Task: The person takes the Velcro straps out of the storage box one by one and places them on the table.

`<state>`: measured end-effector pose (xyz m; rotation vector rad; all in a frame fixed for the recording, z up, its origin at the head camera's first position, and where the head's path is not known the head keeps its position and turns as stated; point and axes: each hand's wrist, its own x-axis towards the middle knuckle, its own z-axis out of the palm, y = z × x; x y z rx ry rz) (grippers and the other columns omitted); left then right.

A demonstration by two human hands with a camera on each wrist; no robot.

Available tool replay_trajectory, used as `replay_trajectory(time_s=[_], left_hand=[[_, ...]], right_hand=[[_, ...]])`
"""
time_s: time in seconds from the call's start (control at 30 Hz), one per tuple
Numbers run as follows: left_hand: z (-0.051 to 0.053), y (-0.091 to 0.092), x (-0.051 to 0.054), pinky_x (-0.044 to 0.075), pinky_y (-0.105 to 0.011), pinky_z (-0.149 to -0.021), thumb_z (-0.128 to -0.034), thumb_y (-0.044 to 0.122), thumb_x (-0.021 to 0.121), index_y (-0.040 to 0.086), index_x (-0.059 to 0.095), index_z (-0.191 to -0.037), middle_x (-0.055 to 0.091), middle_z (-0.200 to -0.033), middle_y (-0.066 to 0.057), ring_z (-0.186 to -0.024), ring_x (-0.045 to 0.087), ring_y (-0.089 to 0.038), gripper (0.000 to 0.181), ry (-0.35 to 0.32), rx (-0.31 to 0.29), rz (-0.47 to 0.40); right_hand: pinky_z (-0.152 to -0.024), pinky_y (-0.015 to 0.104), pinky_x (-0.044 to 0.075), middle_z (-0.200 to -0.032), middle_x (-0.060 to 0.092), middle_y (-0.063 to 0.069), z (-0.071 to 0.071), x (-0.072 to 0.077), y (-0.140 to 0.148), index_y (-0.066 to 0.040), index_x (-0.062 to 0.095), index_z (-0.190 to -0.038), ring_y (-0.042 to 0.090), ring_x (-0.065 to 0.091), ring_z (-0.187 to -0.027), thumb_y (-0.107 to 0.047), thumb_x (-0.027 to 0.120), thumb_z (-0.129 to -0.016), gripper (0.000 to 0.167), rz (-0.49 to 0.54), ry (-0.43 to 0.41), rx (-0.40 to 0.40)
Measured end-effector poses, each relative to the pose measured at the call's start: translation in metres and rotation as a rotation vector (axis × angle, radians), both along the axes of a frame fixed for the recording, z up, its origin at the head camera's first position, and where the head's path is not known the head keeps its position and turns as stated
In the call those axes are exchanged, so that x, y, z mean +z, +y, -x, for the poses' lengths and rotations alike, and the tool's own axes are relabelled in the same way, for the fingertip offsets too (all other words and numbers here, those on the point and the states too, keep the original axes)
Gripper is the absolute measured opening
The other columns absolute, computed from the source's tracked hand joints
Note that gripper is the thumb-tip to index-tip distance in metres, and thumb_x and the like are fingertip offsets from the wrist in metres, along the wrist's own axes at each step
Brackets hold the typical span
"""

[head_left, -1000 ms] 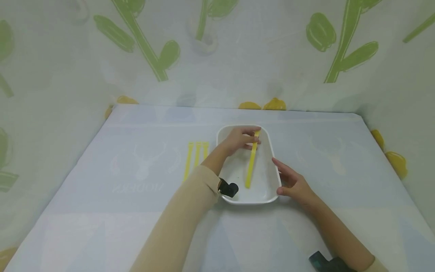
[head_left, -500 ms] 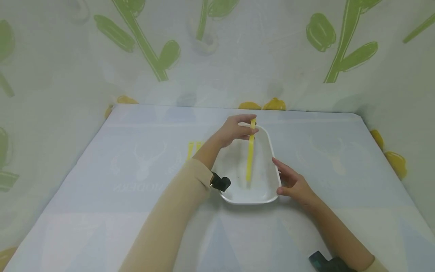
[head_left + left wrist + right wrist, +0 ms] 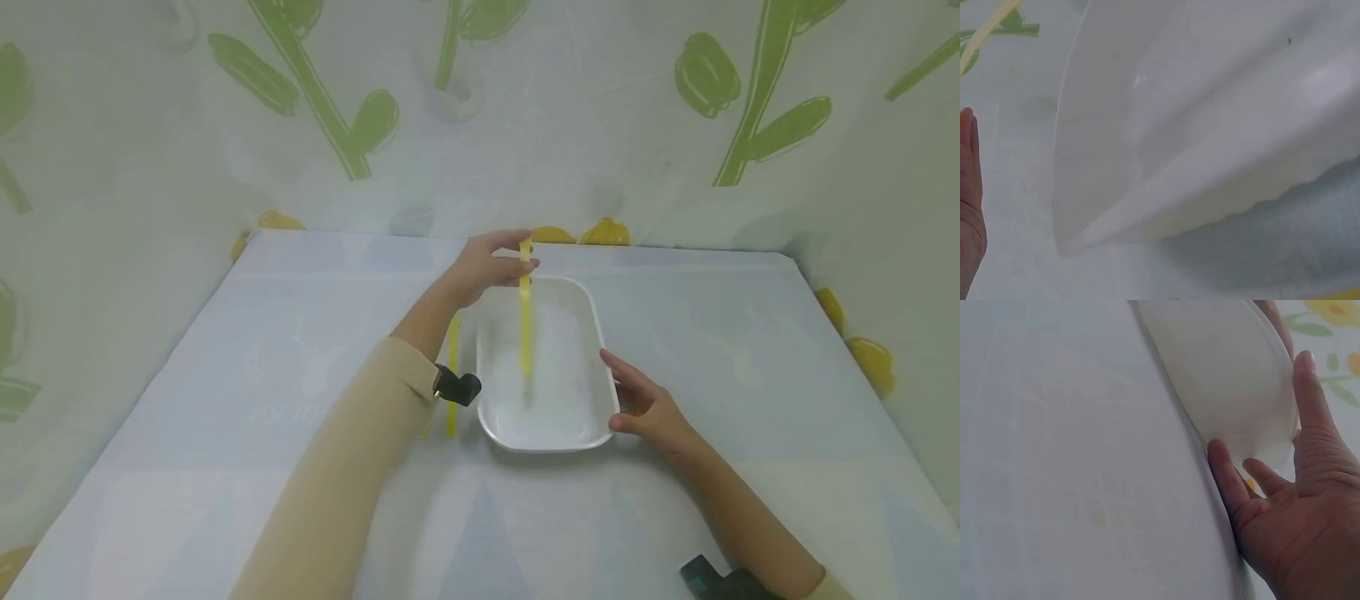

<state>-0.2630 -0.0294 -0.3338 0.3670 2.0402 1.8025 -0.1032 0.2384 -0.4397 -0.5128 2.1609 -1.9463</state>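
Observation:
In the head view my left hand (image 3: 487, 268) pinches the upper end of a thin flat yellow strip (image 3: 525, 325) over the far left part of a white tray (image 3: 611, 392). The strip hangs almost straight down. My right hand (image 3: 652, 410) rests against the tray's right side, its fingers spread. In the right wrist view, those fingertips touch the tray's outer wall (image 3: 1229, 375). The left wrist view catches only an edge of my left hand (image 3: 969, 200) and a piece of the yellow strip (image 3: 988, 32) at upper left.
Left of the tray, another yellow strip (image 3: 452, 417) lies on the pale printed tabletop (image 3: 315, 367). My left sleeve (image 3: 337, 467) covers part of it and most of a second one. A patterned cloth wall (image 3: 540, 125) rises behind the table.
My left hand has lifted the yellow strip up out of the tray and carried it left, toward the tray's far left corner. My right hand has stayed at the tray's side.

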Motion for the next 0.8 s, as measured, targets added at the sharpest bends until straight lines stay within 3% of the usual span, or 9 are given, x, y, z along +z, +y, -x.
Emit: replay_trajectory(time_s=[0.13,0.37,0.6,0.8], left_hand=[[-0.002,-0.014,0.004,0.049,-0.033,-0.093,-0.0881,0.009,0.066,0.011,0.042,-0.142,0.039,-0.141,-0.012,-0.118,0.057,-0.029,0.059,0.003,0.014,-0.005],[-0.011,-0.036,0.008,0.050,-0.033,-0.092,-0.0871,0.011,0.068,0.012,0.045,-0.140,0.039,-0.141,-0.011,-0.114,0.059,-0.024,0.058,-0.022,0.070,0.031],[-0.022,-0.059,0.002,0.049,-0.037,-0.093,-0.0871,0.010,0.067,0.011,0.044,-0.141,0.038,-0.140,-0.013,-0.114,0.058,-0.027,0.059,0.010,0.106,0.038],[-0.032,-0.080,-0.004,0.050,-0.037,-0.093,-0.0866,0.010,0.068,0.011,0.043,-0.141,0.039,-0.137,-0.013,-0.114,0.059,-0.027,0.060,0.024,0.131,0.053]], right_hand=[[-0.082,0.025,0.053,-0.141,0.043,-0.014,0.001,-0.001,0.000,-0.014,0.031,-0.148,0.002,0.051,-0.116,-0.019,0.076,-0.081,0.081,0.010,-0.003,0.008],[-0.082,0.026,0.053,-0.151,0.032,0.013,0.001,-0.001,0.000,-0.015,0.031,-0.148,0.000,0.050,-0.115,-0.017,0.075,-0.081,0.081,-0.028,-0.027,-0.019],[-0.080,0.028,0.054,-0.140,0.044,-0.008,0.001,-0.002,0.000,-0.014,0.033,-0.148,0.005,0.052,-0.115,-0.014,0.076,-0.080,0.080,0.028,-0.024,0.011],[-0.079,0.028,0.055,-0.138,0.045,-0.011,0.002,-0.002,0.000,-0.016,0.033,-0.148,0.005,0.052,-0.115,-0.012,0.075,-0.080,0.080,0.024,-0.024,0.015]])
